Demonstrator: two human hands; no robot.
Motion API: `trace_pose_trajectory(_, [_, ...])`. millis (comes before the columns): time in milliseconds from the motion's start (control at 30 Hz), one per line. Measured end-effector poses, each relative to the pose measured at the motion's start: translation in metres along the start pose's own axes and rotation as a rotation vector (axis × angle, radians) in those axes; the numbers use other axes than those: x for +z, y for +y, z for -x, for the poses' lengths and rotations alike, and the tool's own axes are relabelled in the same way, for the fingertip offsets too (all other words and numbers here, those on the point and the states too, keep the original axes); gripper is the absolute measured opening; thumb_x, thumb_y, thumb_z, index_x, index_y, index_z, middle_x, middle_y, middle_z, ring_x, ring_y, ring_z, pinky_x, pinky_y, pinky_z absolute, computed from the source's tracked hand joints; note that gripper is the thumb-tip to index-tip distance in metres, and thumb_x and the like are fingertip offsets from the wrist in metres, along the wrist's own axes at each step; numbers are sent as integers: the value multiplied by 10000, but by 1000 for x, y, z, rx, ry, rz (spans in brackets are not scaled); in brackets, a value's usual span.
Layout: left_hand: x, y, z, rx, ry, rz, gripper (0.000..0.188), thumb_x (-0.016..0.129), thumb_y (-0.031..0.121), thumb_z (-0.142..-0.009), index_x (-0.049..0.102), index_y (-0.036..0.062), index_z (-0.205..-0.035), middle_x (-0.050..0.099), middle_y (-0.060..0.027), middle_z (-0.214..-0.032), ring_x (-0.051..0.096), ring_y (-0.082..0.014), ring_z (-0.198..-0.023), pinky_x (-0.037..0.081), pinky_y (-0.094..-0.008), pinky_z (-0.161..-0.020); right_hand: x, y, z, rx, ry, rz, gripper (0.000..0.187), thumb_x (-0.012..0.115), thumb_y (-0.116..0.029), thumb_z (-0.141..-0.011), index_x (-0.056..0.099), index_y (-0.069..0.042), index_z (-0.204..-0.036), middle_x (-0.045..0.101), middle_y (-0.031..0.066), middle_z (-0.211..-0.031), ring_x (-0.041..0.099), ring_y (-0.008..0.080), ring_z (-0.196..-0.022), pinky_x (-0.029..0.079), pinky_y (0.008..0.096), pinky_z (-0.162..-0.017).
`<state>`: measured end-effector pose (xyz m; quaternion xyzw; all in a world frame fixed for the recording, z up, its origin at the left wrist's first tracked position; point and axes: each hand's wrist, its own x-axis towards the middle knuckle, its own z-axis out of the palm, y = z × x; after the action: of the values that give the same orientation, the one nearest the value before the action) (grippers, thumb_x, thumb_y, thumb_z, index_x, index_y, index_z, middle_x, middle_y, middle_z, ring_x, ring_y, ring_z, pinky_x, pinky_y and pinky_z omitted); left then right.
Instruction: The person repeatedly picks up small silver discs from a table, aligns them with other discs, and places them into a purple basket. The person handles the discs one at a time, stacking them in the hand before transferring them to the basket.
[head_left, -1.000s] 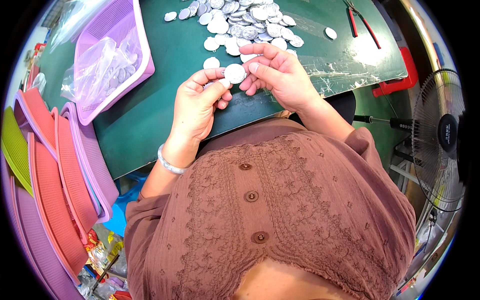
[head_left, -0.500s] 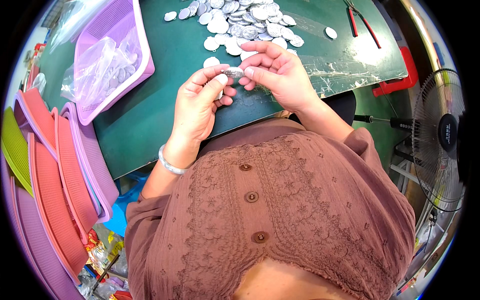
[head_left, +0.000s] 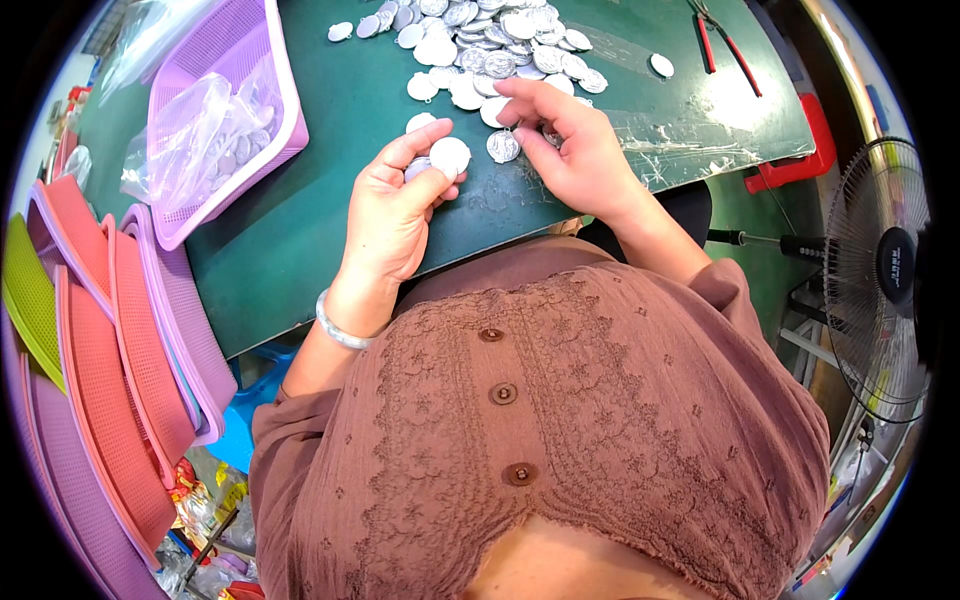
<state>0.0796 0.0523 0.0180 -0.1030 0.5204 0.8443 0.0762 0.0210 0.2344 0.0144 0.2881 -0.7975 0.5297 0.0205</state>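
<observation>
My left hand [head_left: 393, 200] is closed on silver round medallions. One pale, plain-looking disc [head_left: 450, 156] is pinched between thumb and fingers, and part of another disc [head_left: 416, 169] shows behind the thumb. To its right, my right hand [head_left: 572, 145] has thumb and fingers bent together at the rim of a silver medallion [head_left: 503, 147] with a raised design and a small loop on top. The curled fingers partly hide its grip. Just beyond both hands lies a heap of similar silver medallions [head_left: 490, 50] on the green tabletop [head_left: 330, 150].
At the left, a lilac plastic basket [head_left: 290, 90] holds a clear bag [head_left: 205, 130] of discs. Red-handled pliers [head_left: 730, 50] and a lone disc [head_left: 661, 66] lie at the far right. Stacked coloured baskets [head_left: 110, 340] stand left of the table; a fan [head_left: 880, 270] stands right.
My hands have come apart from the medallion they both held. The right has moved slightly right with a medallion at its fingertips; the left now shows a plain disc face.
</observation>
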Motion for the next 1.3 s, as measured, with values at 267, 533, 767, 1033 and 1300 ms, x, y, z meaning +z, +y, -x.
trace_pose_trajectory(267, [-7,3,-1,-117,26,14,196,528,-3,-783,549,16,-977,574,-50,-816,575,-125,-699,467,-215,-593,-4,-7,-2,-220,-111,517,472,651,-67,-648,498,-69,-1094,580,73,-823,517,253,-785,416,355,-693])
trace_pose_trajectory(533, [0,6,1,-161,21,-3,204,478,10,-786,536,7,-982,574,-64,-802,571,-137,-674,453,-215,-557,-2,-4,-3,-279,-79,508,406,618,-75,-700,485,-53,-1084,566,67,-718,539,248,-678,432,348,-606])
trace_pose_trajectory(767, [2,4,0,-215,-54,-13,167,533,69,-816,539,11,-972,574,-57,-762,503,-99,-572,365,-189,-458,3,-11,0,311,-46,-481,332,524,-47,-826,461,-14,-1150,612,31,-787,550,78,-697,427,198,-612])
trace_pose_trajectory(1033, [1,3,0,-161,-63,14,80,558,85,-825,538,38,-887,584,-65,-732,497,-99,-537,349,-185,-433,8,-18,0,407,-88,-694,365,517,-41,-827,435,4,-1180,603,59,-854,535,86,-725,430,213,-662])
trace_pose_trajectory(1300, [-1,2,-1,-134,-54,-29,80,544,100,-838,534,44,-894,583,-61,-727,501,-97,-532,348,-187,-430,3,-16,-2,378,-117,-726,383,504,-32,-830,418,3,-1201,591,88,-919,552,117,-756,445,239,-671])
